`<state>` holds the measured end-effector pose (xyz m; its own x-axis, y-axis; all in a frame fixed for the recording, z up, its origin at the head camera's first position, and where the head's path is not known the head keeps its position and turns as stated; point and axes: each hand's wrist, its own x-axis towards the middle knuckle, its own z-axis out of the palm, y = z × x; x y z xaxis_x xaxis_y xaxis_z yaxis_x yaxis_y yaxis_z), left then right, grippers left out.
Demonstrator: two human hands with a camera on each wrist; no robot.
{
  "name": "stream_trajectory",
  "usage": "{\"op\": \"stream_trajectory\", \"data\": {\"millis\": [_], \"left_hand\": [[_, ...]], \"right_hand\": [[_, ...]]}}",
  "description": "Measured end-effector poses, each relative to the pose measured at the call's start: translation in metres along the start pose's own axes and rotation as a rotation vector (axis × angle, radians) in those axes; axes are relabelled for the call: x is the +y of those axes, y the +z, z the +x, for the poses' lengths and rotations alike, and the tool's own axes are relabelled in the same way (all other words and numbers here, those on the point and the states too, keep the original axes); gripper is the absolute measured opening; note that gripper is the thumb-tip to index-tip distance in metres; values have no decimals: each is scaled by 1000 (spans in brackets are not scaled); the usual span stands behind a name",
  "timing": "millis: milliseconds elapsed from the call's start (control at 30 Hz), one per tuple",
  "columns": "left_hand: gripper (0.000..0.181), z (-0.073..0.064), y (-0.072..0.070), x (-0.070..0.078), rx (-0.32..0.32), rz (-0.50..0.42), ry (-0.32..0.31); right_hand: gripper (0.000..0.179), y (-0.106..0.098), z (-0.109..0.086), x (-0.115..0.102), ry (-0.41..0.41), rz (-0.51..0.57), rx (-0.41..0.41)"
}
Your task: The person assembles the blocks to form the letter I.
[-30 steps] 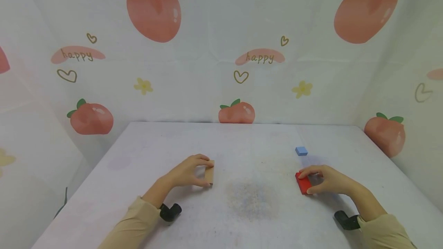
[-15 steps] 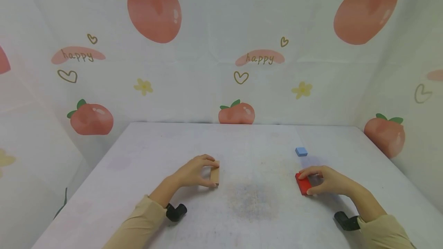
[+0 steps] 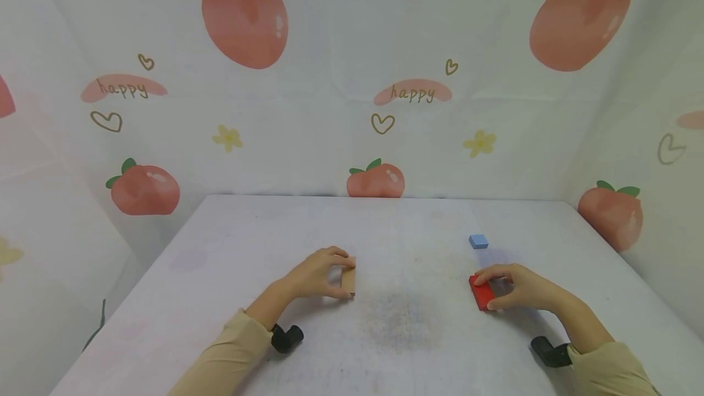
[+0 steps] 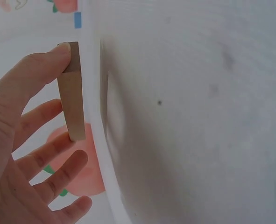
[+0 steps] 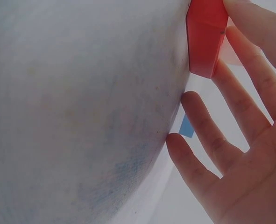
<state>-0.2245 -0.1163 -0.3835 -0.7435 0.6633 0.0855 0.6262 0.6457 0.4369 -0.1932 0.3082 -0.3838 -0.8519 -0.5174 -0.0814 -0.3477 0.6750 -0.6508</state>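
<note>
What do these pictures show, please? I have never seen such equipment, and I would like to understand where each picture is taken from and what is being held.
There is no robot here, only two bare human hands: the left hand and the right hand. The wide picture comes from a camera worn on the head, looking forward and down. The two close pictures come from cameras worn on the wrists, one for each hand; the black pieces at the wrists are probably these cameras.

The left hand pinches a tan block, which appears to be slightly above the white table. The right hand pinches a red block. Beyond it, a blue block lies on the table, touched by neither hand.
</note>
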Motion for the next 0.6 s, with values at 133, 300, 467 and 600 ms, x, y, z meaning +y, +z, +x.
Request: {"op": "stream_trajectory", "data": {"millis": [133,300,467,600], "left_hand": [[54,3,2,2,2,8,7],[54,7,4,5,4,15,12],[52,11,6,7,2,11,10],[52,14,8,6,-5,13,-4]], "right_hand": [[32,0,0,0,-1,-1,3],[31,0,0,0,-9,0,3],[31,0,0,0,-14,-3,3],[31,0,0,1,-14,-15,6]]}}
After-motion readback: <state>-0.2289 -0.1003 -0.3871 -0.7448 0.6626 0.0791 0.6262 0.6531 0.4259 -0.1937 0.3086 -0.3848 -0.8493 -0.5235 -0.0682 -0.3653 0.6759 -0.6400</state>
